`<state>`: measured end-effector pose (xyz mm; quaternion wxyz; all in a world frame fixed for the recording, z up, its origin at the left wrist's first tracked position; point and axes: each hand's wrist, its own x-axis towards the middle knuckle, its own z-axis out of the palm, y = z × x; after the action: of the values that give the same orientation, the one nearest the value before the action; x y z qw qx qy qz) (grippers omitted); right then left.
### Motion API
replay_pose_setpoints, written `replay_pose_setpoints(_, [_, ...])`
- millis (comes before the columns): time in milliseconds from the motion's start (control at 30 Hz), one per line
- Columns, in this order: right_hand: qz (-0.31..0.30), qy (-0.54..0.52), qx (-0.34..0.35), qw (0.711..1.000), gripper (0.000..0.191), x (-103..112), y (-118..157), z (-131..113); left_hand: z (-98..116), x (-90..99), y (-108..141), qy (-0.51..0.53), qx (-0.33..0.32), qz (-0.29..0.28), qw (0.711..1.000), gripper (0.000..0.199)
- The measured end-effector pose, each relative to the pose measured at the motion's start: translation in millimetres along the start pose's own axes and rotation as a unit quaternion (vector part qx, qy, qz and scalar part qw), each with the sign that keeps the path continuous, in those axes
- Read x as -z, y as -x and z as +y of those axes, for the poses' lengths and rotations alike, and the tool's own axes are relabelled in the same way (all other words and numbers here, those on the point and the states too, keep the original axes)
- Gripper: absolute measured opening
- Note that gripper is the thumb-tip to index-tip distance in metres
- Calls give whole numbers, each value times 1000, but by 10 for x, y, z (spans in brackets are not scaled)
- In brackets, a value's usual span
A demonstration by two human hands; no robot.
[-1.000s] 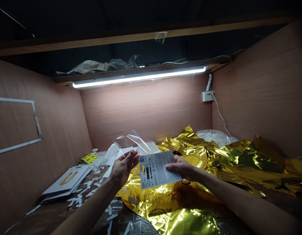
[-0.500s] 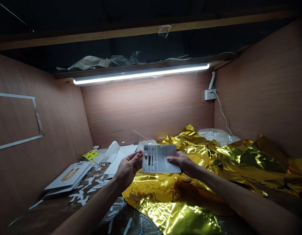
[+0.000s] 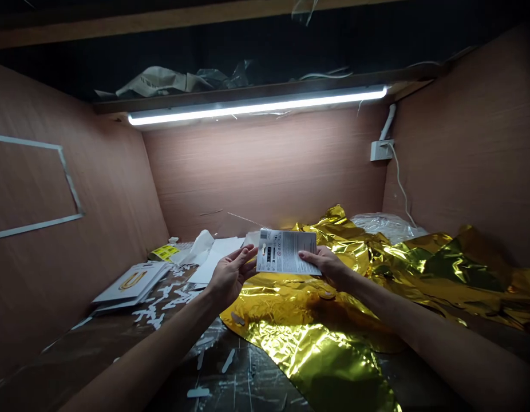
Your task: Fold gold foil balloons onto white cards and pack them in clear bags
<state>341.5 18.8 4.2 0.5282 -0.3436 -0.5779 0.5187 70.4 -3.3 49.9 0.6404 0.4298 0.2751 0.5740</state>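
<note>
My right hand (image 3: 327, 264) grips the right end of a printed card package (image 3: 286, 253), its thumb on the face. The face is covered in small grey text, with a barcode at the upper left and a hang hole near the left edge. My left hand (image 3: 234, 273) is beside that left edge, thumb and forefinger pinched together and the other fingers loosely curled. Anything between its fingertips is too small to make out. Crumpled gold foil (image 3: 308, 337) lies under and behind the package.
A stack of white cards (image 3: 130, 284) with a gold loop picture lies at the left, near a yellow label sheet (image 3: 164, 252). White scraps (image 3: 159, 300) litter the dark surface. Clear plastic (image 3: 385, 226) sits at the back right. A tube light (image 3: 256, 107) hangs below the shelf.
The view has tilted down slightly, so the surroundings appear higher. Both hands keep about the same places around the package, my left hand still at its left edge.
</note>
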Motion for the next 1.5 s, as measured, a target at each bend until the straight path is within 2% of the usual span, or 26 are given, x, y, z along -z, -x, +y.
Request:
replay_pose_setpoints(233, [85, 71, 64, 992, 47, -44, 63, -88, -97, -19, 1, 10, -9, -5, 1000, 17])
replay_pose_setpoints(533, [95, 129, 109, 981, 49, -36, 98, -171, -146, -41, -4, 13, 0, 12, 1000, 18])
replay_pose_setpoints(667, [109, 140, 101, 979, 50, -110, 130, -140, -186, -43, 5, 23, -1, 14, 1000, 18])
replay_pose_setpoints(900, [101, 103, 75, 987, 50, -266, 151, 0, -299, -44, 45, 28, -17, -10, 999, 14])
replay_pose_setpoints(1033, [46, 110, 65, 991, 54, -277, 167, -13, -282, -53, 43, 23, -42, 3, 999, 22])
replay_pose_setpoints(1133, [11, 60, 62, 996, 51, -247, 178, -68, -206, -23, -3, 21, -64, 21, 998, 25])
replay_pose_setpoints(1200, [20, 40, 80, 996, 47, -234, 187, -101, -157, 9, -39, 19, -74, 24, 997, 24])
replay_pose_setpoints(1300, [51, 79, 110, 989, 44, -259, 204, -114, -140, 43, -60, 18, -76, 18, 997, 23])
replay_pose_setpoints(1500, [54, 109, 122, 985, 49, -411, 241, -80, -333, -25, 52, 16, -36, 5, 999, 16])
